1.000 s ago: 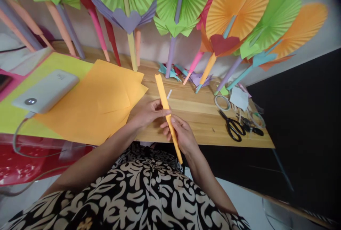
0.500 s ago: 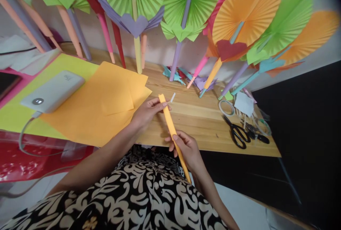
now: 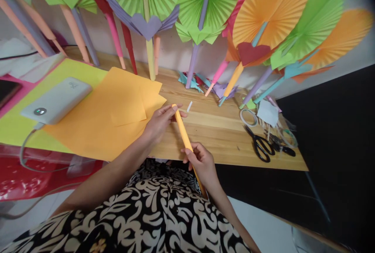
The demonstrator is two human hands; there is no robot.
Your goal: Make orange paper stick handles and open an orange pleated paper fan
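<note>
Left hand (image 3: 159, 124) pinching far end of orange tube (image 3: 183, 130); right hand (image 3: 203, 163) gripping lower down. Tube over table's (image 3: 222, 128) near edge, long axis slanting back rightward to patterned clothing (image 3: 164, 214). Half a second ago its end poked past the left hand; now thumb-tip meets it.

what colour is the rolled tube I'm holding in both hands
The rolled tube is yellow-orange; the head view shows it best.
</note>
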